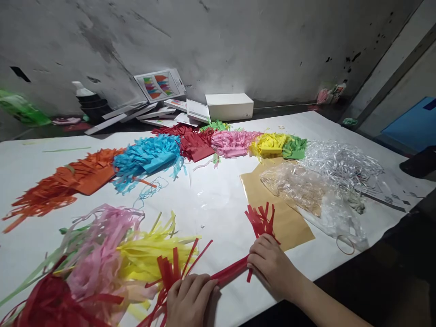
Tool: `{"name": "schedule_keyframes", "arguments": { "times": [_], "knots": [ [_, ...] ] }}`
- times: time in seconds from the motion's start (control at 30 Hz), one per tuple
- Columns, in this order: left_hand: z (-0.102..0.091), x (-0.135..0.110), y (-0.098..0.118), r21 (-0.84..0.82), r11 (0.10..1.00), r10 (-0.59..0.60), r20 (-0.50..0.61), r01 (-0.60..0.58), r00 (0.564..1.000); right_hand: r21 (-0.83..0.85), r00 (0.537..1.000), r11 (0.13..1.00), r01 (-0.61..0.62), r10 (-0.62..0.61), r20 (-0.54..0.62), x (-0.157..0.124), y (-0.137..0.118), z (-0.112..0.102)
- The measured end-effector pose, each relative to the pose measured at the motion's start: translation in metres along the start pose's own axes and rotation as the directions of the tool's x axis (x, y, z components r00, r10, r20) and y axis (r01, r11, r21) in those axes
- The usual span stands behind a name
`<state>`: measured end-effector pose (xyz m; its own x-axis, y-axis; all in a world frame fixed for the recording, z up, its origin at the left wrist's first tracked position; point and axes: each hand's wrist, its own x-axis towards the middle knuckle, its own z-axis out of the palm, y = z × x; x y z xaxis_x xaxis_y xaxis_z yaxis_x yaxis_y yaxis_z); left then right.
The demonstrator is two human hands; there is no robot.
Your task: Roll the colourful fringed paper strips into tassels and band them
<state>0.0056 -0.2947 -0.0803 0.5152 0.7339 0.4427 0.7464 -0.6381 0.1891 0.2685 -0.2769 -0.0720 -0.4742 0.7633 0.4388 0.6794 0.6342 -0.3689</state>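
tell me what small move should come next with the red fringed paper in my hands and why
Probably twist the gathered middle of the red fringed paper a bit tighter. The left hand and right hand each grip it, the stretch between them is narrow, and loose fringe fans out past both hands.

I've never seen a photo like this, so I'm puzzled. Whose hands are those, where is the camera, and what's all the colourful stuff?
There's no machine here, just a person. The camera sits on their head and looks down, so you see what they see. The left hand and right hand are theirs. Both hands' fingers grip one red paper, bunched thin in the middle, with cut fringes at each end. Below is a table covered in white. Farther back lies a row of fringed paper piles, from orange to green. Close on the left are long pink and yellow tassels. On the right, clear bags lie on brown paper, and a white box stands by the wall.
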Motion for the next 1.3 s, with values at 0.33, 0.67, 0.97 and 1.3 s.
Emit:
{"name": "schedule_keyframes", "arguments": {
  "times": [0.33,0.67,0.97,1.3],
  "knots": [
    [0.007,0.018,0.003,0.142,0.976,-0.177,0.071,0.165,0.982,-0.233,0.97,0.945,-0.23,0.203,-0.132,0.007,-0.019,0.011],
    [-0.004,0.025,0.0,-0.07,0.997,0.016,0.031,-0.014,0.999,-0.239,0.987,0.959,0.156,-0.141,0.078,0.02,-0.027,0.027],
    [0.007,0.018,-0.003,-0.054,0.998,0.025,-0.002,-0.025,1.0,-0.177,0.975,0.959,0.222,-0.213,0.067,0.027,-0.032,0.031],
    [0.01,0.005,-0.007,-0.011,0.998,0.06,0.008,-0.06,0.998,0.006,0.999,0.999,0.034,-0.034,-0.038,-0.01,-0.012,-0.004]
  ]
}}
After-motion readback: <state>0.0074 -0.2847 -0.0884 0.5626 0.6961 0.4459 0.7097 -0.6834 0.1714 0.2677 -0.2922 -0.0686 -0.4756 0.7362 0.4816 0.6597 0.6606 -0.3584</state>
